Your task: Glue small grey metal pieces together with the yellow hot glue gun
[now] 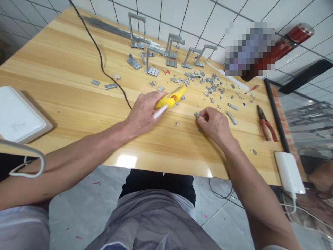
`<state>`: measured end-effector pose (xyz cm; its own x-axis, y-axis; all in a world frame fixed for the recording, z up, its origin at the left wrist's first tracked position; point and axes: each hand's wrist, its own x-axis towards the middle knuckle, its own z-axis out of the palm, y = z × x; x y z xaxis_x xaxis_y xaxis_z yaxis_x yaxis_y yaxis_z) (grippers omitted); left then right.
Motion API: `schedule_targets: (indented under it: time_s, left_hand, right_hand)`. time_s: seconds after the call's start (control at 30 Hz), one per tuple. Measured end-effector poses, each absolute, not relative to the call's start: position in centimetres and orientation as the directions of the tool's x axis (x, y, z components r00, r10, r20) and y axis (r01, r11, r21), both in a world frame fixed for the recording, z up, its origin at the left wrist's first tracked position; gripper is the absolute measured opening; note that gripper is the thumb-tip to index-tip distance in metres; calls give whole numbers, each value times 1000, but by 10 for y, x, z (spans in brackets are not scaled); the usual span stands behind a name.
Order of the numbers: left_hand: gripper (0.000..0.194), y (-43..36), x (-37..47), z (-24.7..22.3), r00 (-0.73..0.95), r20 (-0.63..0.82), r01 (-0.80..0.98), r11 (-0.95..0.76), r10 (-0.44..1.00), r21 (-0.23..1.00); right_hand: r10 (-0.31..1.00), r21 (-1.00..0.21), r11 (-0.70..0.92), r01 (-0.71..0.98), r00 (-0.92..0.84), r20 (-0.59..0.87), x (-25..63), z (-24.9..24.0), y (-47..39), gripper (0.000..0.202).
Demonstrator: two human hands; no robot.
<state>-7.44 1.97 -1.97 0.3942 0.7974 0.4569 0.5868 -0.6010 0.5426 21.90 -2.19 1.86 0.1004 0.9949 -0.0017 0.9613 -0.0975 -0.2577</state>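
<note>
Firstly, lettering: one white box [26, 113] at the table's left edge, printed in faint grey characters that appear to start with "35", the remainder too blurred to read. One white power bank [289, 172], far right, cable plugged into its near end, no mark legible. One red cylinder [292, 39] against the tiled wall, glossy, partly covered by a pixelated patch; any label there cannot be read.

Item in hand, left: one yellow glue gun [174, 97], above mid-table, bright plastic body with a small orange-red spot; a white stick [160, 111] projects from its rear toward the wrist. The left hand [142, 113] is closed about it, most of the fingers hidden.

Item in hand, right: one small grey piece [196, 114], dull, metallic-looking, pinched between thumb and forefinger of the right hand [214, 125], just above or at the tabletop, right of the gun.

Beyond the hands, on the wooden table [70, 86]: several grey stands [171, 64], upright posts with overhanging arms on ridged bases; a scatter of grey pieces [213, 83], mostly short, angular; red-handled pliers [265, 124], right side, jaws pointing wallward.
</note>
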Motion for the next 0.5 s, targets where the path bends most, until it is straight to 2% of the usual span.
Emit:
schedule_targets:
  time_s: [0.1,0.27,0.5]
  left_hand:
    - [40,19,-74,-21,436,444,562,-622,783,545]
    - [43,18,-72,-23,460,453,506,-645,763,572]
    - [54,15,-74,-17,484,439,499,-651,757,572]
  right_hand:
    - [999,-315,42,948,-39,18,230,19,-21,5]
    - [966,-360,254,898,-251,55,243,15,-18,17]
    - [958,-433,284,856,-240,154,252,8,-11,27]
